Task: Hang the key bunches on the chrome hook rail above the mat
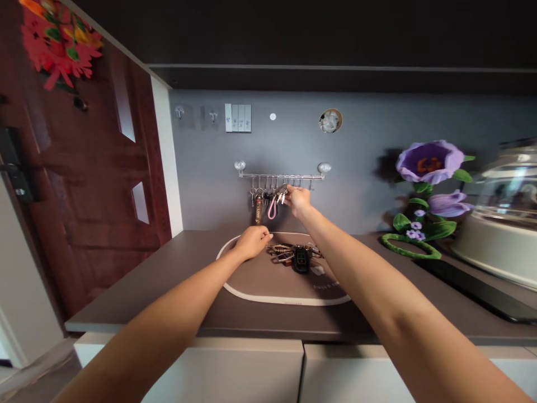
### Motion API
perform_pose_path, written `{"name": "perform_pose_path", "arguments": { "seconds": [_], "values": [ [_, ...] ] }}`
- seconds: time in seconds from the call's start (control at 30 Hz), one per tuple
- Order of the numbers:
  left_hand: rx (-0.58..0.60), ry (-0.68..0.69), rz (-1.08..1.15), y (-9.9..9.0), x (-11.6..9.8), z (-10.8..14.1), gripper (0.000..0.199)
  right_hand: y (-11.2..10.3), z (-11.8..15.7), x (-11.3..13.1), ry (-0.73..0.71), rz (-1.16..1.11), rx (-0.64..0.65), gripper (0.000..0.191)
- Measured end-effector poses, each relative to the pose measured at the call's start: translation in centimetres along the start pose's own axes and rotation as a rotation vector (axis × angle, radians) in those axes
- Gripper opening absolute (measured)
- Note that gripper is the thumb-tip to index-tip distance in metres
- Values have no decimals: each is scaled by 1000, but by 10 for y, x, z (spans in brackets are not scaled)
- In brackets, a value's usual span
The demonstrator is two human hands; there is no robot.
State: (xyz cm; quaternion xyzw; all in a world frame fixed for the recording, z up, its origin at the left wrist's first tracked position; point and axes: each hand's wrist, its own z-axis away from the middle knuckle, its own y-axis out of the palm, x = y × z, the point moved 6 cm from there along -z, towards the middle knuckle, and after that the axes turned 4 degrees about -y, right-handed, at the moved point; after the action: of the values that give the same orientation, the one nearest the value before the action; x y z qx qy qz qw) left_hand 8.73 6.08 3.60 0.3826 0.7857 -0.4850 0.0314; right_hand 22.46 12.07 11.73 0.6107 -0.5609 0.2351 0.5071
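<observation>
A clear hook rail on the grey wall carries several key rings. At its middle, my right hand pinches a bunch of keys by the upper end, close to a hook. Just left of those keys hang a pink loop strap and a brown lettered key fob. My left hand rests low over the mat with its fingers curled in, and nothing shows in it. Beside it on the brown mat lies a pile of keys with beaded cords and a black car key.
Purple knitted flowers with a green ring base stand on the right. Near them are a black flat slab and a clear domed container. A dark cabinet overhangs the counter. At left is a brown door.
</observation>
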Motion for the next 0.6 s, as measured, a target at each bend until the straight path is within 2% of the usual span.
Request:
{"name": "perform_pose_path", "arguments": {
  "seconds": [0.27, 0.6],
  "values": [
    [15, 0, -13, -1, -2, 1, 27, 1, -1, -7, 3, -41, -97, 15],
    [60, -14, -82, 2, -2, 1, 29, -1, -2, -11, 13, -42, -132, 13]
  ]
}}
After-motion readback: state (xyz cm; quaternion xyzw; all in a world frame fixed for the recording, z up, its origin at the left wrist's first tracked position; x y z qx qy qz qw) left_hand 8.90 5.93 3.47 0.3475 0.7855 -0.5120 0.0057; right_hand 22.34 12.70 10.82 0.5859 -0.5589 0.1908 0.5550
